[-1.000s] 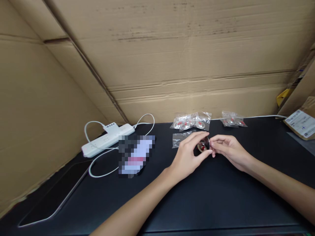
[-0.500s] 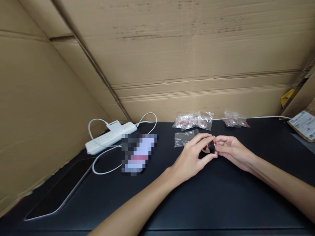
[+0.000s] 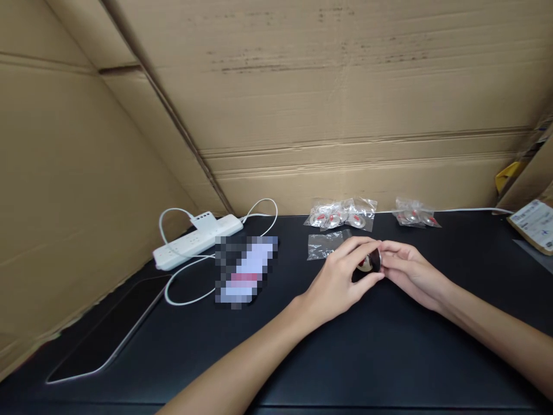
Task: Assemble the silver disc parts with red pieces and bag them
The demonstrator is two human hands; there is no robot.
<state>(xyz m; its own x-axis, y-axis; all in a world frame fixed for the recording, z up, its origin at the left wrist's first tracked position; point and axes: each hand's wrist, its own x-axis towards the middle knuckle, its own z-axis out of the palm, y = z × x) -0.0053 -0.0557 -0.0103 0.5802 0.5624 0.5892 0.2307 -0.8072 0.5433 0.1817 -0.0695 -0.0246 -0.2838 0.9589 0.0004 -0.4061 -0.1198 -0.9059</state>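
Observation:
Between my two hands, over the dark table, is a shiny round metal disc point(image 3: 368, 263) with a red part partly visible. My left hand point(image 3: 345, 271) curves around it from the left, thumb below and fingers above, gripping its edge. From the right, my right hand point(image 3: 404, 265) has its fingers pinched together against the disc's right side; what lies under those fingertips is hidden. An unfilled clear plastic bag point(image 3: 324, 246) lies just behind my left hand. Farther back are several clear bags holding silvery round pieces with red parts point(image 3: 339, 218).
More bagged pieces point(image 3: 415, 216) lie at the back right. On the left are a white power strip point(image 3: 199, 241), a white cable point(image 3: 177, 302), a blurred-out phone-like object point(image 3: 248, 271) and a dark tablet-like slab point(image 3: 110, 331). Cardboard walls point(image 3: 302, 115) enclose the table. A labelled package point(image 3: 533, 225) sits far right.
The view has shifted slightly. The red bit seen at my right fingertips is now hidden, and the disc appears turned a little between my hands.

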